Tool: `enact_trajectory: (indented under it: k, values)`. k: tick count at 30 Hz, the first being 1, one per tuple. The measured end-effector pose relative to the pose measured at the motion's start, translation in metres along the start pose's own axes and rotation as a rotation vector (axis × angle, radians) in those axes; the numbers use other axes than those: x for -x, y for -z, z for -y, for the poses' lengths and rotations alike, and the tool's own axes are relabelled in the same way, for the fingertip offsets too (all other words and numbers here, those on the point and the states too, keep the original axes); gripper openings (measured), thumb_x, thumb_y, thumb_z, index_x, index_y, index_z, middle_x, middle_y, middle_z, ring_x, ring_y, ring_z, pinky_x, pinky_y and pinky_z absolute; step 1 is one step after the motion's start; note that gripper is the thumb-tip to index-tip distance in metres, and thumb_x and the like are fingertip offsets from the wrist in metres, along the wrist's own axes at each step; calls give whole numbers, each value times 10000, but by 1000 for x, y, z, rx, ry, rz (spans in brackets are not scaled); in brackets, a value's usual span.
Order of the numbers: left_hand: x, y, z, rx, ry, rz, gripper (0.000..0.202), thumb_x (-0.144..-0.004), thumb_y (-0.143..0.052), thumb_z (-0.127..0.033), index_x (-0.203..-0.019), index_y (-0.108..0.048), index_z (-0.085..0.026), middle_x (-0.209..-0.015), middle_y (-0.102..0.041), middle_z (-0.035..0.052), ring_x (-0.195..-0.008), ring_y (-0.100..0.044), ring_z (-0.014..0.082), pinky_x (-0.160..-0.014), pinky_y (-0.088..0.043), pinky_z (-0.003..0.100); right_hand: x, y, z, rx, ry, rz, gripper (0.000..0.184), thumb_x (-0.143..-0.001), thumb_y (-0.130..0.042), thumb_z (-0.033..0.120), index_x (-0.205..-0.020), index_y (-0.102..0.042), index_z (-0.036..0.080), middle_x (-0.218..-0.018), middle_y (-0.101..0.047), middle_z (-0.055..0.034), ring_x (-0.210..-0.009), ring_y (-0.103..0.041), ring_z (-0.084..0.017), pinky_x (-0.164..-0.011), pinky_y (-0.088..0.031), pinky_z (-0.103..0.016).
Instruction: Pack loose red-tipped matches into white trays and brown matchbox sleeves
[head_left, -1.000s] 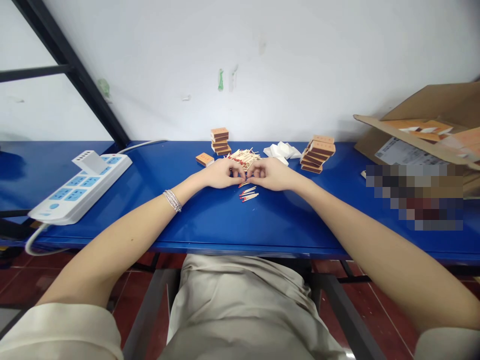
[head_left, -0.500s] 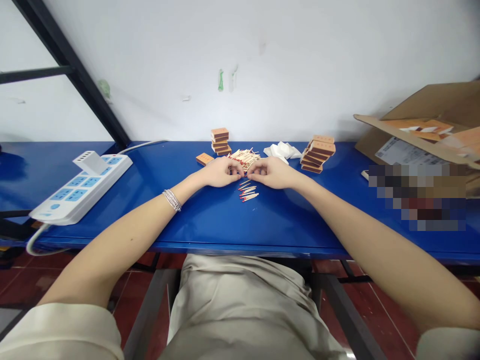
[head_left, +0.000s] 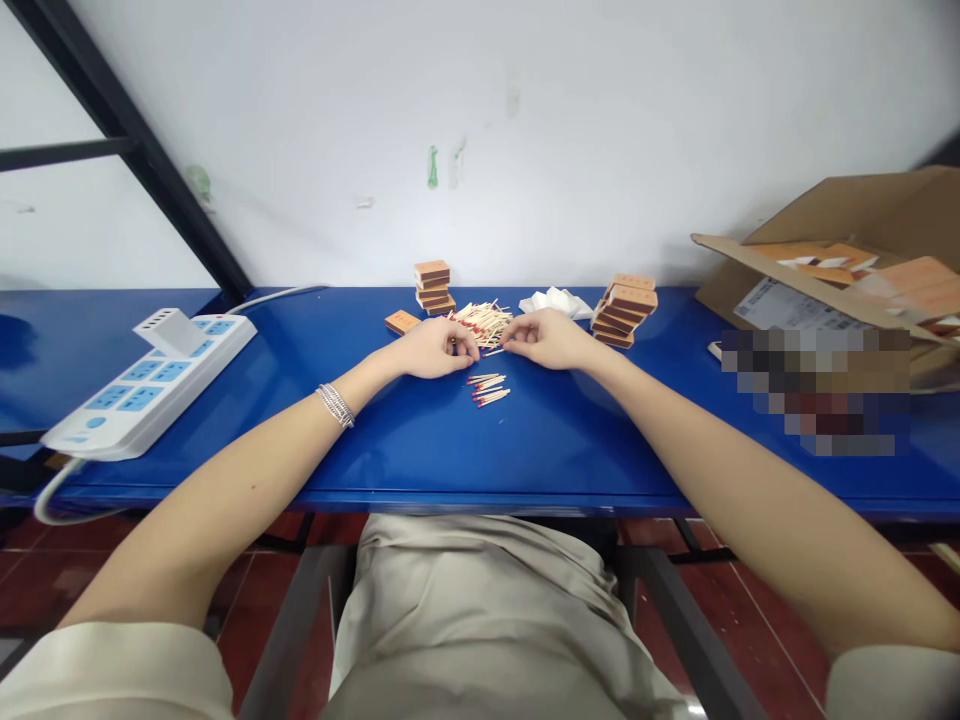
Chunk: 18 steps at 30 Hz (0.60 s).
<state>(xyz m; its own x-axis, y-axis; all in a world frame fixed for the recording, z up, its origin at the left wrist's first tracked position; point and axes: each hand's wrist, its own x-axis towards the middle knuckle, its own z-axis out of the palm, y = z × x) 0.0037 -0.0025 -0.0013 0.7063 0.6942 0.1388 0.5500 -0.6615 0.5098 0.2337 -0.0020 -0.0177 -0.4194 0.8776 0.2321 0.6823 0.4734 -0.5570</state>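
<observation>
My left hand and my right hand rest side by side on the blue table, fingers curled and pinching at the near edge of a loose pile of red-tipped matches. Each hand seems to pinch a match, though what the fingers hold is too small to see clearly. A small row of sorted matches lies just in front of the hands. A single matchbox lies left of the pile. A short stack of matchboxes stands behind it, and a taller leaning stack stands to the right.
A white power strip with a plugged adapter lies at the left. Crumpled white paper sits behind the right hand. An open cardboard box fills the right end. A black metal frame runs along the white wall.
Both hands moved slightly back toward the match pile and apart a little. The small row of matches in front now lies fully uncovered. The view shifted slightly.
</observation>
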Motion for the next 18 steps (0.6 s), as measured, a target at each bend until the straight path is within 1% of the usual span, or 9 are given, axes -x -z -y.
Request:
enact_trajectory:
  k: [4,7,9,11,13,14,15,18]
  values:
    - [-1,-1,0,-5,57,-33,215,-707,-621,-176,-897,-719,-148,-773,-669,24,-604,-533,87,-575,-424,203,-2,-2,-5,23,31,29,190,-717,-609,281,-807,-715,151,-586,-589,2,-501,-450,-96,-546,-357,-246]
    - [-1,-1,2,-11,60,-59,219,-685,-612,-141,-884,-704,-139,-734,-655,22,-591,-533,91,-573,-425,209,0,-5,2,60,29,7,170,-719,-602,270,-773,-714,155,-602,-601,-5,-518,-458,-103,-551,-363,-251]
    - [-2,-1,5,-20,66,-110,213,-675,-604,-125,-867,-695,-139,-692,-646,13,-573,-528,91,-572,-420,213,3,-7,10,61,46,15,159,-720,-596,256,-761,-714,157,-625,-616,-10,-528,-464,-103,-557,-369,-252]
    - [-2,0,7,-32,97,-163,200,-676,-592,-121,-850,-689,-139,-645,-634,3,-553,-521,92,-567,-410,217,5,-7,17,30,100,84,155,-716,-602,245,-769,-720,161,-663,-639,-15,-543,-477,-102,-570,-377,-250]
    - [-2,1,8,-46,130,-179,189,-680,-583,-121,-838,-686,-137,-612,-622,-4,-546,-519,94,-567,-402,221,5,-6,20,-21,141,138,172,-726,-611,265,-795,-727,158,-684,-648,-19,-554,-486,-103,-577,-379,-249]
    - [-2,1,8,-54,138,-175,187,-682,-581,-122,-835,-686,-137,-603,-617,-7,-547,-519,95,-569,-400,222,5,-5,19,-33,141,129,184,-735,-612,279,-806,-729,155,-677,-643,-20,-555,-487,-105,-576,-377,-250]
    - [-2,1,9,-60,140,-168,188,-682,-582,-125,-837,-687,-138,-597,-612,-10,-549,-520,96,-570,-398,221,4,-4,17,-26,128,92,191,-743,-609,284,-813,-729,153,-663,-632,-19,-554,-485,-108,-575,-372,-251]
    - [-2,0,9,-67,119,-159,198,-685,-588,-141,-855,-691,-146,-591,-603,-17,-559,-526,97,-569,-394,214,1,-3,6,95,70,-59,166,-745,-597,238,-818,-717,150,-634,-589,-11,-557,-472,-116,-580,-352,-255]
